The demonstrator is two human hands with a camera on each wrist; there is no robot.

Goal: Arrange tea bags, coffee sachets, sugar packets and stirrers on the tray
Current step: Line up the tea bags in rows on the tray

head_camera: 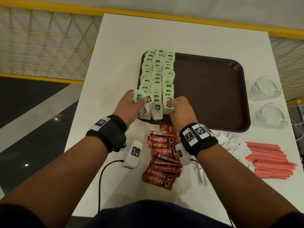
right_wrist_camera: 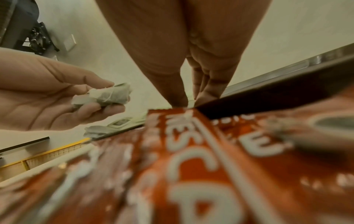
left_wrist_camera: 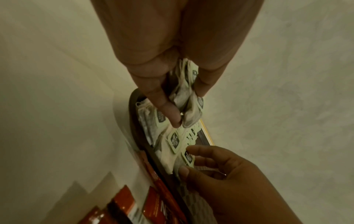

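A brown tray (head_camera: 213,89) holds three rows of green-tagged tea bags (head_camera: 157,76) along its left side. My left hand (head_camera: 136,100) hovers over the tray's near left corner and grips a small bunch of tea bags (left_wrist_camera: 184,91) between thumb and fingers. At the near end of the right row, my right hand (head_camera: 171,107) pinches one tea bag (left_wrist_camera: 188,157) by thumb and forefinger. Red coffee sachets (head_camera: 162,155) lie piled on the table in front of the tray, under my right wrist.
White sugar packets (head_camera: 233,145) and a heap of red stirrers (head_camera: 269,158) lie on the table at the near right. Two upturned glasses (head_camera: 263,88) stand right of the tray. The tray's right part is bare. A yellow railing runs beyond the table.
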